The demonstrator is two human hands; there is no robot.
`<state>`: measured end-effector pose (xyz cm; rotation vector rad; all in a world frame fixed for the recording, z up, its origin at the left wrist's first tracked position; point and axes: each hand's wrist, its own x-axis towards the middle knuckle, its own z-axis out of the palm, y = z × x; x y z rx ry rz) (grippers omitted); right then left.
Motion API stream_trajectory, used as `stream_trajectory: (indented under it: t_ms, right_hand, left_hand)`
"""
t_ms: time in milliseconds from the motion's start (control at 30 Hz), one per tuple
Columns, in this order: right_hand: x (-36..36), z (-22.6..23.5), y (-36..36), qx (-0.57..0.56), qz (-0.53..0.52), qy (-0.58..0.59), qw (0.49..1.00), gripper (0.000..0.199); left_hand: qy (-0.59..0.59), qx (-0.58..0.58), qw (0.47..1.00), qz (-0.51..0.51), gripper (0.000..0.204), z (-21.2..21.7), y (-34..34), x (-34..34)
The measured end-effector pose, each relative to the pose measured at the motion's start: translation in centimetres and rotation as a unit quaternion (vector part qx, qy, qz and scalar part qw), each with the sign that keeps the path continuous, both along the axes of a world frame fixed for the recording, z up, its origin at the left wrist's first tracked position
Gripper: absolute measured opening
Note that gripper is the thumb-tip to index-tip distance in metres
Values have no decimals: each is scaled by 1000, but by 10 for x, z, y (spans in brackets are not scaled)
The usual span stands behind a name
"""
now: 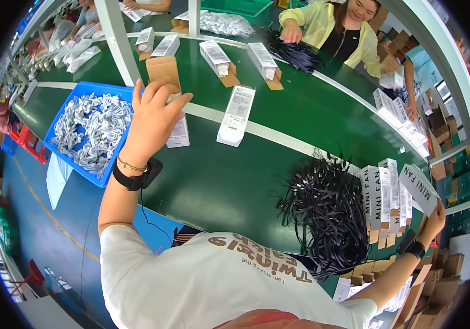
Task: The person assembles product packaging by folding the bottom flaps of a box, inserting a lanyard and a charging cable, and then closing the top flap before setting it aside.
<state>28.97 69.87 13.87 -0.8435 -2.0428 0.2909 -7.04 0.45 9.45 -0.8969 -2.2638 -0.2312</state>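
Leftward, white box (418, 186) juts from right hand (434, 222)

Stacked white boxes (376, 197): large dark lettering; white carton (236, 118): fine dark print; white shirt (191, 279): brown lettering.

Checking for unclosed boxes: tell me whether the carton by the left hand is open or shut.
Open at its far end: the carton shows its brown flap unfolded beyond the left hand.
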Motion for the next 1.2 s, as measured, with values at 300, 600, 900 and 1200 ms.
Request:
stream_trajectory:
  t_ms: [300, 600, 900, 1200]
  right_hand:
    - [-78, 76, -163, 130, 253, -107, 953, 18]
    - [-236, 56, -305, 57, 515, -212, 829, 10]
    - [-290, 61, -334, 97, 578, -286, 758, 8]
    - [-316, 39, -361, 175, 560, -359, 726, 11]
  left_hand:
    - [-166, 177, 940, -238, 79, -62, 59, 30]
    - [-254, 296, 920, -27, 100, -145, 121, -9]
    - [-319, 390, 860, -78, 81, -122, 94, 4]
    - [-215, 439, 846, -211, 72, -51, 29, 71]
